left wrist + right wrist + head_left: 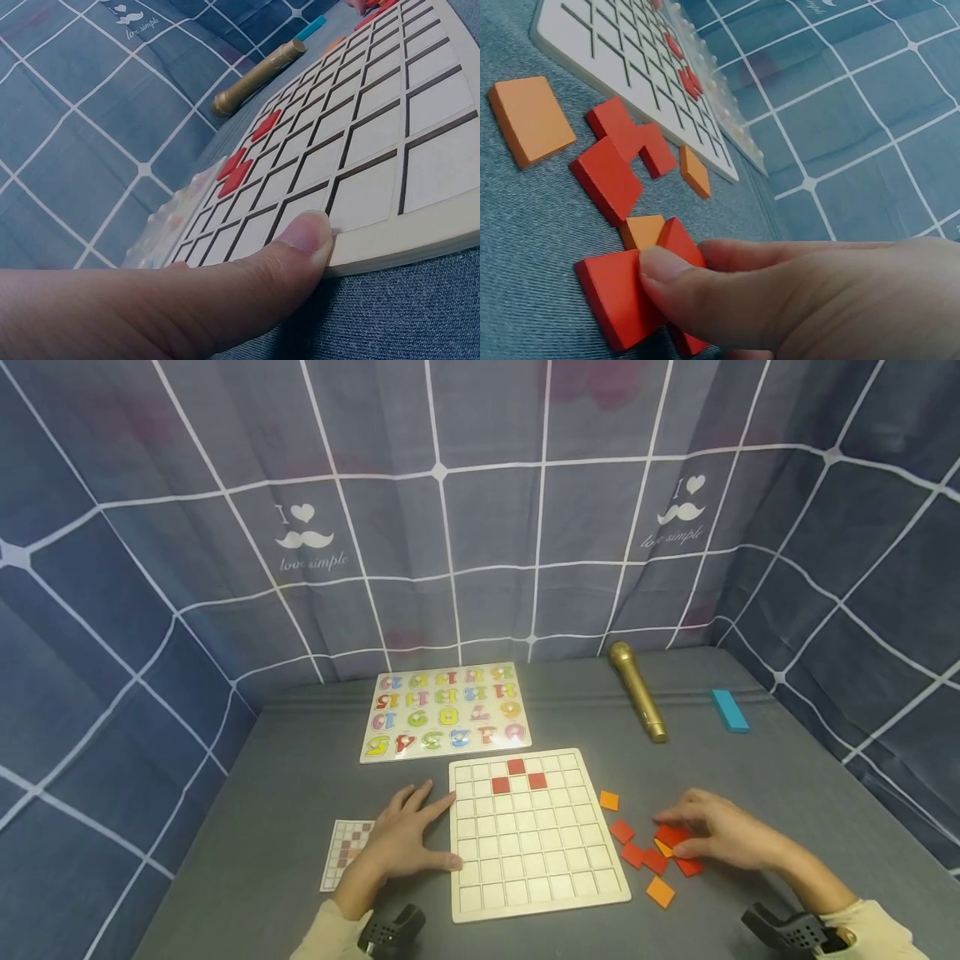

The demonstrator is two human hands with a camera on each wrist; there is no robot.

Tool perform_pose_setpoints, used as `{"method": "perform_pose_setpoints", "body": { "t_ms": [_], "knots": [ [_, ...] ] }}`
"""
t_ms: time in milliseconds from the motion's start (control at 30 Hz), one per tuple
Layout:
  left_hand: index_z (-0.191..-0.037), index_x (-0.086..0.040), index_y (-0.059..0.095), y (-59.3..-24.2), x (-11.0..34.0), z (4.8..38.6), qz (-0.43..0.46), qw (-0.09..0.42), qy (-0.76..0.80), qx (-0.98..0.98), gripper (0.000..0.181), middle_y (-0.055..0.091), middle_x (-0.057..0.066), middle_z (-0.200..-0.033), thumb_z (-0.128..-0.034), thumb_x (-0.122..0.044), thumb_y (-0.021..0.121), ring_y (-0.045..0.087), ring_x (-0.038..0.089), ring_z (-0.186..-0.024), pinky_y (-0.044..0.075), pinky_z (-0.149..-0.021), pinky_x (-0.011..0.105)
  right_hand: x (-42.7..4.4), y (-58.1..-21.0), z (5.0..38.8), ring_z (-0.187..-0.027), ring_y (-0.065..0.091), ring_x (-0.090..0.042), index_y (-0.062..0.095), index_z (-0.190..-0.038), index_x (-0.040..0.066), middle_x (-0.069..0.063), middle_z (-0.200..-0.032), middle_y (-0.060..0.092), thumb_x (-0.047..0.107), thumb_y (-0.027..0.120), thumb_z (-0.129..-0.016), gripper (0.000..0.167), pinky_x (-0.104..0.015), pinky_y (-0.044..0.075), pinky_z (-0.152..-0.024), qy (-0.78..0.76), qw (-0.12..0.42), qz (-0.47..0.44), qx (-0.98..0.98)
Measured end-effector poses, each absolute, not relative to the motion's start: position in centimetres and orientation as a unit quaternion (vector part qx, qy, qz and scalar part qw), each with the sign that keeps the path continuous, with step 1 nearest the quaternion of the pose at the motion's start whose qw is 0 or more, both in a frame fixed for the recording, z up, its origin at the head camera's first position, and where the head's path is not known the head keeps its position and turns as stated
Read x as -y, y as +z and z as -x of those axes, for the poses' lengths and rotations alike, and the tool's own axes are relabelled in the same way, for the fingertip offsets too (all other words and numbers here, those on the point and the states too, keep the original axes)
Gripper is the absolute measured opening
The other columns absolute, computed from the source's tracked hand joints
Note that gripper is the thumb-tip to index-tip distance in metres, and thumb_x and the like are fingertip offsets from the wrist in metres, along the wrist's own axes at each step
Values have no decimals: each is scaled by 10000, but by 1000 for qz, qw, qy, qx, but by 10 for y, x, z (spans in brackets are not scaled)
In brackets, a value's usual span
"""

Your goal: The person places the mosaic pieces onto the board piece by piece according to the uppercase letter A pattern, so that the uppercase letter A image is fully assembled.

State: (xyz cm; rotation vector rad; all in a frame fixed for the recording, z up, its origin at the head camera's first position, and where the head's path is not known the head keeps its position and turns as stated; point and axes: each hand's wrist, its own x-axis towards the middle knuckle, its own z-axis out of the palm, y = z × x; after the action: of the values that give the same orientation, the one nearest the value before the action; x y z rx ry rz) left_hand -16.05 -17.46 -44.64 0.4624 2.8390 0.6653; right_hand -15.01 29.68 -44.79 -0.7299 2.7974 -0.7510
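A pale wooden grid board (540,860) lies on the table with three red square tiles set near its far edge, one of them a red tile (516,766). My left hand (405,835) rests at the board's left side, fingers spread, thumb touching the rim. To the right of the board, my right hand (723,835) is over a small heap of loose tiles. Its thumb and forefinger pinch a red square tile (679,244). Against the thumb lies another red tile (619,296), with an orange tile (641,230) partly hidden behind.
Loose red and orange tiles, including an orange tile (661,892), lie right of the board. A pattern card (333,860) is partly under the left hand. Behind are a number puzzle board (446,714), a gold microphone (637,693) and a blue block (730,711). Curtains surround the table.
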Motion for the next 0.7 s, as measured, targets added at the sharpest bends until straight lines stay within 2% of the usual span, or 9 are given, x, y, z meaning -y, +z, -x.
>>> {"method": "perform_pose_setpoints", "body": {
  "t_ms": [200, 533, 700],
  "knots": [
    [-1486, -242, 449, -445, 175, 160, -153, 97, 227, -957, 989, 274, 201, -1610, -649, -597, 835, 223, 500, -1458, 241, -1066, 764, -297, -451, 150, -844, 463, 15, 723, -1159, 173, 77, -977, 567, 393, 761, -810, 415, -201, 389, -670, -258, 72, 254, -929],
    [-1476, -229, 466, -443, 175, 157, -147, 95, 234, -956, 982, 285, 204, -1605, -642, -582, 846, 226, 499, -1457, 239, -1061, 771, -294, -459, 149, -834, 496, 39, 722, -995, 242, 138, -939, 576, 433, 758, -819, 262, -233, 450, -678, -223, 4, 248, -943],
    [-1480, -230, 460, -445, 174, 158, -154, 92, 232, -956, 980, 280, 209, -1605, -649, -585, 840, 223, 504, -1456, 236, -1064, 769, -291, -458, 149, -784, 480, 48, 717, -943, 249, 156, -887, 567, 423, 770, -818, 220, -216, 432, -640, -225, -23, 242, -943]
  ]
}}
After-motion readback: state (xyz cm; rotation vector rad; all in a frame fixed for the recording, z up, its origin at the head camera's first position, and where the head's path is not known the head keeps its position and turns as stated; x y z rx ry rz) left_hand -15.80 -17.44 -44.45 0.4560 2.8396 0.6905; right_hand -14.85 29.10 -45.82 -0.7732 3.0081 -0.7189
